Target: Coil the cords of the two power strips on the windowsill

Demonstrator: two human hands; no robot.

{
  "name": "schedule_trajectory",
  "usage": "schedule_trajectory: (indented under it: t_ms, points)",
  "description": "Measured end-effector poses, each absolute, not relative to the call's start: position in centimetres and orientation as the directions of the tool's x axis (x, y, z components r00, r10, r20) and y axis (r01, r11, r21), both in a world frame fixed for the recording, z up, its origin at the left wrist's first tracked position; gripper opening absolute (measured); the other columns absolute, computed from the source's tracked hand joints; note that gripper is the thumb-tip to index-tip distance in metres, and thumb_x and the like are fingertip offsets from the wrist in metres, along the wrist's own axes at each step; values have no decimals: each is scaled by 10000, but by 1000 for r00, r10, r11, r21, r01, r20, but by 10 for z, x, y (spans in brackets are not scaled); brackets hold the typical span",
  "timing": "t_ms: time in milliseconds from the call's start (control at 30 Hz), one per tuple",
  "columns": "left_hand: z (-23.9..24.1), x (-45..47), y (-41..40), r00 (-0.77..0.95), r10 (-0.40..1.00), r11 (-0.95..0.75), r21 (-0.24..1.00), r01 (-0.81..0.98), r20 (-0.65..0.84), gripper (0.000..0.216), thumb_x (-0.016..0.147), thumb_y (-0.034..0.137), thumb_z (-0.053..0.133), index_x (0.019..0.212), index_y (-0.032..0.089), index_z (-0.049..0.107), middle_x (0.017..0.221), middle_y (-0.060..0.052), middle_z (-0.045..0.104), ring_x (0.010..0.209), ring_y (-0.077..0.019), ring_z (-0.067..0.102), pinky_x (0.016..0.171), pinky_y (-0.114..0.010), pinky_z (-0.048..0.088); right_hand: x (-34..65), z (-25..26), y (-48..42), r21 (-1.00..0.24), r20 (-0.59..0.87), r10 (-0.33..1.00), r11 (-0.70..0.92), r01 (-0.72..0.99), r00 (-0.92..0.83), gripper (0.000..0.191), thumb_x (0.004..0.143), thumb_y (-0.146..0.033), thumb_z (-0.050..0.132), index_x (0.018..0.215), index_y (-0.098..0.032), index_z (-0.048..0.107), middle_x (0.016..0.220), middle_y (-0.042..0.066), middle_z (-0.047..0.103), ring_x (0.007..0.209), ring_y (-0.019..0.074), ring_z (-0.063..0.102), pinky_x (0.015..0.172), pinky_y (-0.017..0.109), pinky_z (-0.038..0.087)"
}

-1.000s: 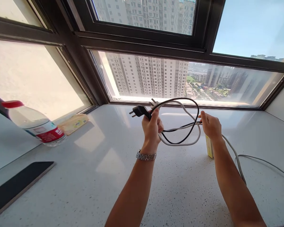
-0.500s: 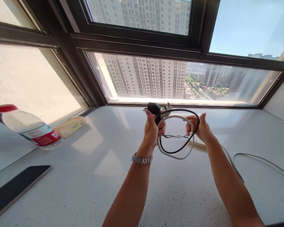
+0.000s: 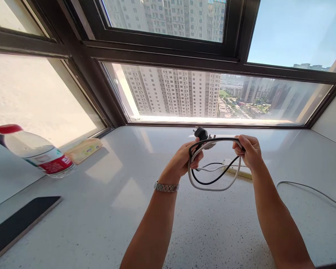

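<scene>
A black power cable [image 3: 216, 182] and a white power cable [image 3: 212, 189] hang in loops between my two hands, above the counter. My left hand [image 3: 186, 158], with a metal watch on its wrist, is closed round the cables near their plugs. The black plug [image 3: 201, 133] sticks up past my left fingers, prongs to the left; the white plug [image 3: 211, 144] is beside it, partly hidden. My right hand [image 3: 249, 149] is closed round the far side of both loops. Behind the loops a pale power strip [image 3: 238, 172] lies on the counter, partly covered by cable and hand.
On the speckled white counter [image 3: 123, 231], a red-capped bottle [image 3: 44, 155] and a yellowish packet [image 3: 84, 149] sit at the left. Nearer lies a dark flat slab [image 3: 19, 224]. A grey cord [image 3: 305, 186] runs along the right side. Dark-framed windows [image 3: 168, 56] rise behind.
My right hand has moved slightly right and closed on the loops, which are stretched wider. My left hand has turned, swinging the plugs to the right.
</scene>
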State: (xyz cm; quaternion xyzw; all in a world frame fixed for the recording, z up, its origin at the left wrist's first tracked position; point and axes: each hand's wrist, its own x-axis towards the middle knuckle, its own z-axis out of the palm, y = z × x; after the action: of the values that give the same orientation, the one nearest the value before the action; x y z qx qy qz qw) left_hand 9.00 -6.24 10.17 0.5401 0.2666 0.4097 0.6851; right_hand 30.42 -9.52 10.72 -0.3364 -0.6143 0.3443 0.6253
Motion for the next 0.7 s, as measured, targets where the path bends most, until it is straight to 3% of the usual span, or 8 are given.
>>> schedule_trajectory:
  t_ms: [100,233,433,500,567,700]
  points:
    - [102,90,-67,684,729,98,988,-121,12,389,745,502,662,624,162,517,422,17,439,303,-45,269,327,-193,202,302,107,-95,-815,573,810,580,-20,123,521,723,-681,603,573,-183,577,451,-46,333,387,60,227,382,236,164]
    - [103,93,-72,841,540,1,1000,29,-25,384,714,481,697,588,163,523,394,46,337,329,-53,243,344,-205,133,299,105,-92,-803,578,801,593,-66,157,504,714,-663,635,580,-181,565,445,-52,346,374,53,249,370,228,174]
    - [98,101,-78,952,276,-75,985,154,-128,445,751,482,657,508,142,503,394,8,378,346,-59,271,355,-210,169,291,93,-74,-912,400,908,408,-49,128,493,706,-642,653,612,-163,585,403,-86,290,320,34,207,345,220,126]
    - [94,102,-74,925,374,23,998,61,-65,441,744,524,638,560,141,520,374,24,363,323,-53,250,341,-194,159,293,84,-65,-946,317,934,324,-16,161,486,708,-641,644,634,-165,584,378,-99,262,308,35,183,344,224,111]
    - [90,101,-68,828,561,152,979,-138,30,437,726,549,611,583,154,492,370,47,327,310,-44,211,330,-178,139,297,74,-56,-968,246,942,251,9,226,477,702,-644,636,651,-174,573,381,-105,248,318,41,173,352,228,109]
    - [87,99,-56,547,814,184,806,-562,196,403,672,531,620,648,150,492,480,74,306,355,-23,203,343,-156,178,303,57,-44,-970,221,919,171,174,326,464,759,-631,551,704,-173,603,431,-94,261,367,64,207,392,242,153]
